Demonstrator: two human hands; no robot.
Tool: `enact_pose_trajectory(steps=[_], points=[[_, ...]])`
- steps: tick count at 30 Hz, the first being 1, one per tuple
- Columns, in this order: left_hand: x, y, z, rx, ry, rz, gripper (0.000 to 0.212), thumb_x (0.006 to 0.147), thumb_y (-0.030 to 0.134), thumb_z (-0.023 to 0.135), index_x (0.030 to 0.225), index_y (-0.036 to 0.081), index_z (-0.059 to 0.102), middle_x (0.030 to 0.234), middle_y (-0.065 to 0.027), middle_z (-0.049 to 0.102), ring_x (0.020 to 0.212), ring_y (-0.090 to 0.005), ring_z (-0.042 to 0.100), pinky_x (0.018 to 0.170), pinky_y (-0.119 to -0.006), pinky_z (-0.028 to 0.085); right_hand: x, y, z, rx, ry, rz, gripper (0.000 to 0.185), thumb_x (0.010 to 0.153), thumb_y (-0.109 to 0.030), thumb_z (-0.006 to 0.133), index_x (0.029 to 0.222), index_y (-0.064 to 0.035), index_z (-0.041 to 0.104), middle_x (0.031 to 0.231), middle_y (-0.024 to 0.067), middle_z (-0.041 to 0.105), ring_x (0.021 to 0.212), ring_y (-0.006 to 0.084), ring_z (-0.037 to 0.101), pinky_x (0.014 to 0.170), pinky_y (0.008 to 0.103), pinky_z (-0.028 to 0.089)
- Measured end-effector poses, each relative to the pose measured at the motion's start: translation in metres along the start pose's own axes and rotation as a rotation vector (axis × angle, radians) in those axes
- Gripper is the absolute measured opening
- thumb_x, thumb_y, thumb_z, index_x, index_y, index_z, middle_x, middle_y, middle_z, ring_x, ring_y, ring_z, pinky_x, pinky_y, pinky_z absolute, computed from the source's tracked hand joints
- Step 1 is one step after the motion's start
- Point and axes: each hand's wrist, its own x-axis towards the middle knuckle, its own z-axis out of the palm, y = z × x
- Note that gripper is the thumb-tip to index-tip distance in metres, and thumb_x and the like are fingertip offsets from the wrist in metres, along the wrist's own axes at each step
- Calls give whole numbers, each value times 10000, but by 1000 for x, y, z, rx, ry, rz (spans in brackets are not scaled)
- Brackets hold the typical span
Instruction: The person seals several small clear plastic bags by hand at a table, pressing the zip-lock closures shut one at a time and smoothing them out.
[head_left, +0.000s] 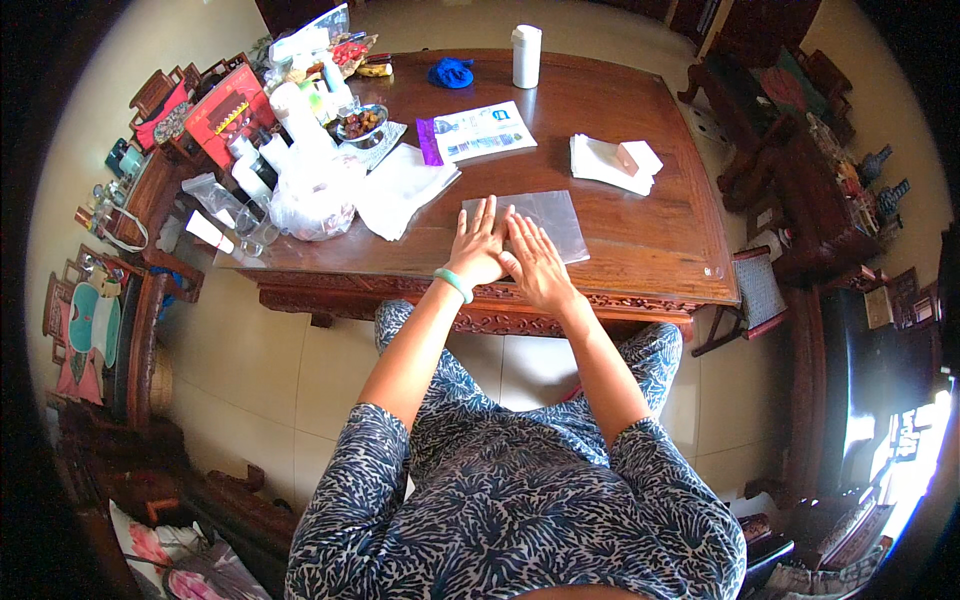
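Note:
A clear plastic bag (559, 221) lies flat on the dark wooden table (637, 255) near its front edge. Both palms are turned down over its left part. My left hand (480, 244), with a green bangle at the wrist, has its fingers slightly spread. Against it rests my right hand (536, 262), fingertips touching or nearly touching the left ones. Neither hand grips anything that shows; what lies under the palms is hidden. Beyond the hands is a white printed packet with a purple end (480, 133). A stack of white sheets or bags (405, 187) lies left of the hands.
White papers (604, 165) with a small pale box (637, 157) sit at the right. Farther back stand a white tumbler (526, 56) and a bundled blue cloth (451, 73). Bottles, a filled plastic bag (311, 202), a glass mug (259, 229) and a bowl of brown pieces (361, 122) crowd the left.

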Motion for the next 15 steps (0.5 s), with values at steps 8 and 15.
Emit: enact_pose_trajectory(steps=[8,15], points=[[-3,8,-9,-78,7,-22,1024,784,713,538,1511,79,193,1565,-243,70,1471,-322,20,1157,-546,28,-20,37,-18,-308,54,180,694,972,-443,419,1405,90,319,1465,289,315,1396,402,259,1151,476,188],[-3,5,-5,3,12,-8,979,802,682,521,1512,89,200,1561,-246,92,1470,-330,34,1153,-558,39,22,28,-9,-103,104,-137,606,982,-324,433,1384,117,328,1458,303,312,1396,421,244,1149,473,197]])
